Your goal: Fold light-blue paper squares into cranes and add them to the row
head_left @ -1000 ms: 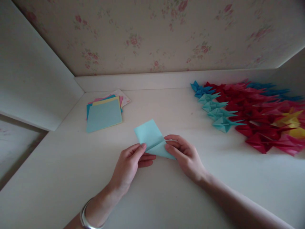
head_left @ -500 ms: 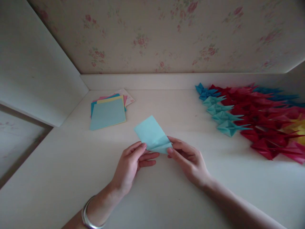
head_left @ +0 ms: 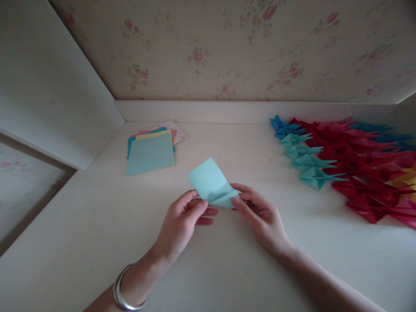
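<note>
A small light-turquoise sheet of origami paper is held above the table between both hands, with a flap folded along its lower right edge. My left hand pinches its lower left corner between thumb and index finger, the other fingers stretched beneath. My right hand grips the lower right corner, thumb on the flap and fingers behind, partly hidden by the paper. A silver bangle circles the left wrist.
A stack of square coloured papers, light blue on top, lies at the back left. Rows of folded paper cranes in turquoise, red, pink, blue and yellow cover the right side of the white table. Behind rises a floral-papered wall.
The flap at the paper's lower right stands up a little more from the sheet. The whole view has shifted slightly; both hands keep their grip.
</note>
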A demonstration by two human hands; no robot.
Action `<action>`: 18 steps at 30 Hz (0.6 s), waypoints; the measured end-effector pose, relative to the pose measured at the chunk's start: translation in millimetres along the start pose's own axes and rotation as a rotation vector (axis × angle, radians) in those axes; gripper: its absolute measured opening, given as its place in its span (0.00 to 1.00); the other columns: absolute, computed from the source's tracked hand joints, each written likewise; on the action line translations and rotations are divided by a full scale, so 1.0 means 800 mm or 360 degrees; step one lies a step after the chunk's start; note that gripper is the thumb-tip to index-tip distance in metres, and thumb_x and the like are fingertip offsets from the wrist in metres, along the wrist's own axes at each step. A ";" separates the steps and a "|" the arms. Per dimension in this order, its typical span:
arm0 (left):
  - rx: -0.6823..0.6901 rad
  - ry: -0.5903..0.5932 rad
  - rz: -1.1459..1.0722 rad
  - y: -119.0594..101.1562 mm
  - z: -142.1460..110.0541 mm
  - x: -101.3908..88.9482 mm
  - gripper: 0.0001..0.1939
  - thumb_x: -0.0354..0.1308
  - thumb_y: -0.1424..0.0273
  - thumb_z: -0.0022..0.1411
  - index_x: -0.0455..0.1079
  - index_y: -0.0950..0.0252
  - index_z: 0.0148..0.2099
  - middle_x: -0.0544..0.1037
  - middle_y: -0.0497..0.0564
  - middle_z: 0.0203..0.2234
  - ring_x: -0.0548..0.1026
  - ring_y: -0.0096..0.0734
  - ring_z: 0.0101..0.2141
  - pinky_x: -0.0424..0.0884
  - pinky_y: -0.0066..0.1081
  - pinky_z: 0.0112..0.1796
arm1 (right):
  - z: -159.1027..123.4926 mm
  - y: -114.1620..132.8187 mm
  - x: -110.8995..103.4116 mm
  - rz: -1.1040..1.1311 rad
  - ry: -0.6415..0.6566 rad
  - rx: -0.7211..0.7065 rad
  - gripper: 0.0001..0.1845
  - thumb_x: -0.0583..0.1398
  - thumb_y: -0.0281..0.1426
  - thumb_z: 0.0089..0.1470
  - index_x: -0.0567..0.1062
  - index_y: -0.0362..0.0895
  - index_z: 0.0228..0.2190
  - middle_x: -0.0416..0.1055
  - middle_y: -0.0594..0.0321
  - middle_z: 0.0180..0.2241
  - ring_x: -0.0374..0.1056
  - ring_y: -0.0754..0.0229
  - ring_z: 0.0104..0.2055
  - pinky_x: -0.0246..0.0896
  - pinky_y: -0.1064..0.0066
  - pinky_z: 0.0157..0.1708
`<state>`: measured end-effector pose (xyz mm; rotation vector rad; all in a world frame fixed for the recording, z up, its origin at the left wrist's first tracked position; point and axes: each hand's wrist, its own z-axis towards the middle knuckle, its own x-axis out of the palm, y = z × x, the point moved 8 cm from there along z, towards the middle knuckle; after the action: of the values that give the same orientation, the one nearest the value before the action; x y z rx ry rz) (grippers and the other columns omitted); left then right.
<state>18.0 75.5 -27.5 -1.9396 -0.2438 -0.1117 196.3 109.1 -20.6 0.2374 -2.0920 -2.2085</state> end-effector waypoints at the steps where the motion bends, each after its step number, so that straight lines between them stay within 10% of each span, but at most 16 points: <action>1: 0.0043 0.0002 0.0064 -0.002 0.000 0.001 0.11 0.64 0.65 0.60 0.73 0.65 0.42 0.83 0.52 0.31 0.83 0.39 0.35 0.78 0.29 0.31 | 0.001 -0.002 -0.001 -0.0012 -0.0019 0.0014 0.10 0.63 0.38 0.58 0.79 0.46 0.28 0.73 0.56 0.50 0.70 0.52 0.49 0.64 0.63 0.47; 18: -0.0096 0.0076 0.0249 0.007 0.002 0.007 0.08 0.60 0.67 0.60 0.77 0.67 0.35 0.83 0.55 0.29 0.82 0.41 0.36 0.77 0.31 0.34 | 0.000 -0.011 -0.005 -0.0125 -0.0159 0.0256 0.16 0.63 0.44 0.54 0.79 0.44 0.32 0.78 0.56 0.34 0.71 0.57 0.29 0.67 0.67 0.30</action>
<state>24.9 75.9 -32.5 -2.0055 -0.0572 -0.0627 200.3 110.5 -29.1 0.2290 -2.3563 -2.1369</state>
